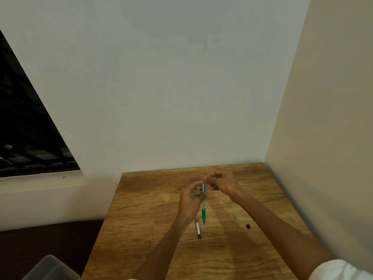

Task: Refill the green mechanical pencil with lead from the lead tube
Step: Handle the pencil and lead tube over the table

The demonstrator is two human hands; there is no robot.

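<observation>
My left hand (190, 199) grips the green mechanical pencil (203, 211) near its upper end, holding it nearly upright above the wooden table (153, 229) with its tip pointing down. Just above the pencil's top, my right hand (219, 181) has its fingers pinched together; whatever it pinches is too thin to make out. The lead tube (198, 230), a slim dark stick, lies flat on the table below my left wrist. A small black cap (248, 226) rests on the table to the right, and a small pale green piece (234, 217) lies near it.
The table stands in a corner, with a white wall behind it and a beige wall along its right side. A dark window (24, 128) is at the left. A clear plastic container (50, 268) sits low at the left, off the table.
</observation>
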